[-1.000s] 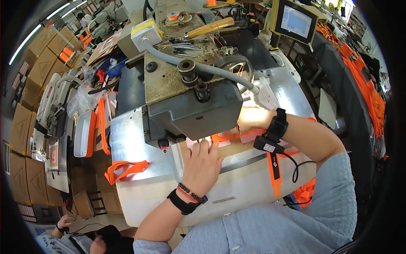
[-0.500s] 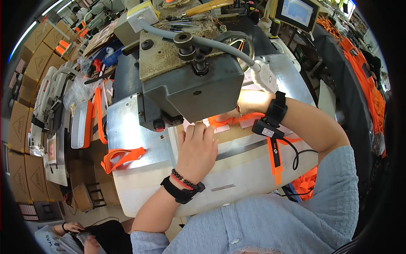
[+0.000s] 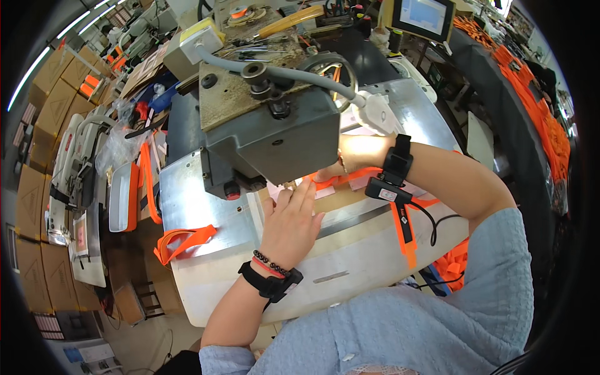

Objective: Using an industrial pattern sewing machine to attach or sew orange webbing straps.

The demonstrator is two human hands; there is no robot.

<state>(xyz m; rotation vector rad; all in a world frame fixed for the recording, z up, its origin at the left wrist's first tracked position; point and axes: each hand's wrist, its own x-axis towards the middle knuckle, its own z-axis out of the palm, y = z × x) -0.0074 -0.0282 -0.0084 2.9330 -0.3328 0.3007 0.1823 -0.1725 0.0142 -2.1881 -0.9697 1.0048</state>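
Observation:
Under the dark grey head of a sewing machine (image 3: 275, 144), an orange webbing strap (image 3: 370, 174) lies over pale pink pieces (image 3: 325, 190) on a brown plate. My left hand (image 3: 289, 220) rests palm down at the near side of the machine head, its fingers stretched toward the strap's left end and its thumb apart. My right hand (image 3: 353, 153) reaches in from the right, with fingertips down on the strap. The machine head hides part of that hand, so its grip is unclear. Black bands are on both wrists.
A folded orange strap (image 3: 186, 242) lies on the metal table plate at the left. Beyond it stands an orange-and-white tray (image 3: 124, 199). A grey cable (image 3: 281, 73) crosses above the machine head to a white lamp (image 3: 377, 112). More orange straps (image 3: 451, 265) are heaped at the lower right.
My left hand's fingers have straightened and its thumb has spread outward. My right hand stays by the strap. The whole view has shifted slightly, and the person at lower left is mostly out of it.

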